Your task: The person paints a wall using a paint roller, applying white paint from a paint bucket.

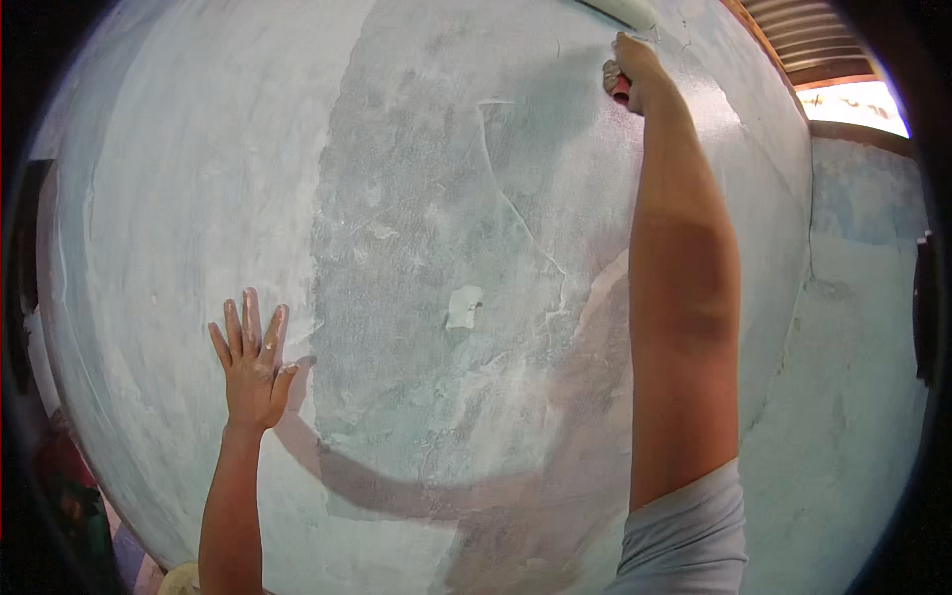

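My right hand [632,73] is raised high and closed around the red handle [621,91] of a paint roller. The pale roller cover [623,10] lies against the upper part of a plastered wall [416,186], partly cut off by the picture's top edge. My left hand [254,364] holds nothing; its spread fingers, spotted with white paint, are at the left part of the wall. A whiter band with a ragged edge runs down the wall there. The wall's middle looks greyer and damp, with a thin crack and a small pale patch [465,307].
At the upper right are a corrugated metal roof [803,33] and a bright opening [851,105]. A second, blue-green wall [855,357] meets this one at a corner on the right. Blurred coloured items stand at the lower left, and a yellowish object [178,579] shows beside my left forearm.
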`<action>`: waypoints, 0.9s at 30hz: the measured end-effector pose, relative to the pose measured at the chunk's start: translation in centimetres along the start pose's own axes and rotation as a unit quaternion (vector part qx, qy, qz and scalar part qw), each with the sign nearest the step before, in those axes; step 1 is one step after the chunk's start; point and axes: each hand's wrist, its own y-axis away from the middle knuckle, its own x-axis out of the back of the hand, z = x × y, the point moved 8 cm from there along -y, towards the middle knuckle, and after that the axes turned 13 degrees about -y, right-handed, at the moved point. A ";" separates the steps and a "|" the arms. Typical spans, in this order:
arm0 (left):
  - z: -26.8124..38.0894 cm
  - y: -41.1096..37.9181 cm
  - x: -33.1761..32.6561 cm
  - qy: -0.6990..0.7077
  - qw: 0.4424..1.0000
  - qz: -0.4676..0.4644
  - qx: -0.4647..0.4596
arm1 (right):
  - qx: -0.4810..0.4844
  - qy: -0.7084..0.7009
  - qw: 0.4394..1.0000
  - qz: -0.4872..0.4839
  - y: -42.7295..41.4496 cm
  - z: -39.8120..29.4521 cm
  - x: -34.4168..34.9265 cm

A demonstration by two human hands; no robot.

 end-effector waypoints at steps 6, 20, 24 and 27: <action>-0.7 0.7 -0.4 0.017 0.998 -0.055 0.016 | 0.038 -0.052 0.998 -0.021 0.8 -0.8 0.3; 0.8 -0.2 -4.3 0.041 0.999 -0.009 -0.032 | 0.054 -0.106 0.993 -0.027 26.3 13.5 5.3; -0.3 -0.7 -5.4 0.020 0.998 0.003 -0.067 | 0.030 -0.062 0.998 -0.014 36.4 20.0 3.8; 0.2 -0.2 -5.3 0.071 0.994 0.075 -0.032 | 0.393 0.289 0.868 0.091 42.6 23.9 3.7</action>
